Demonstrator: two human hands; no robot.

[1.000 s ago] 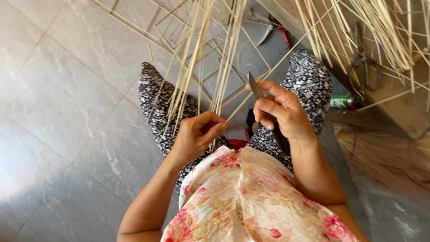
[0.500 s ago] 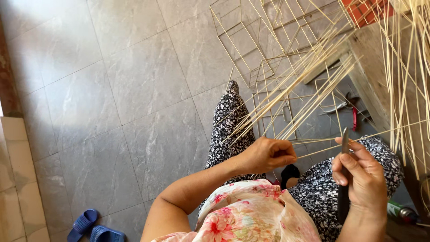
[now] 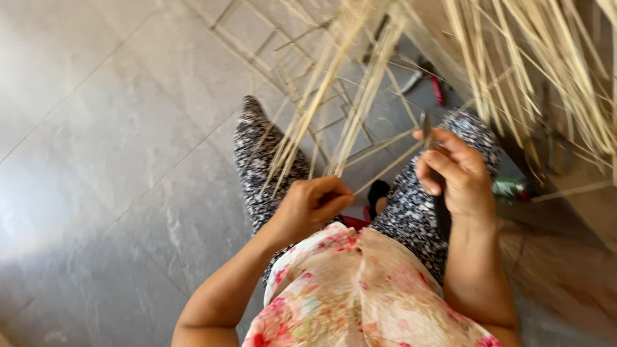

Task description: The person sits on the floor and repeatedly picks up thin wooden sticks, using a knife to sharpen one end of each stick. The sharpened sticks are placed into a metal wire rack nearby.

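Spreading across the whole lower field is a grey tiled floor [image 3: 109, 148], on which the person sits with legs in black-and-white patterned trousers [image 3: 257, 167] stretched forward and a floral top [image 3: 347, 289] at the bottom edge. Over the legs fans a half-woven frame of pale bamboo strips [image 3: 334, 96], its ends reaching beyond the top edge; a second, denser sheaf of strips [image 3: 546, 71] hangs at the upper right, blurred and cut off by the frame.

The left hand [image 3: 312, 205] is curled closed, fingers together and thumb pressed down, pinching the lower ends of several strips just above the lap. The right hand [image 3: 453, 170] is raised beside the right knee, fingers folded around a slim dark blade [image 3: 427, 125], of which only the tip shows above the knuckles; one thin strip [image 3: 385, 170] runs from near this hand toward the left hand.

Red-handled pliers [image 3: 427, 77] lie on the floor behind the strips, partly hidden. A small green object [image 3: 511, 188] near the right knee is too blurred to identify.
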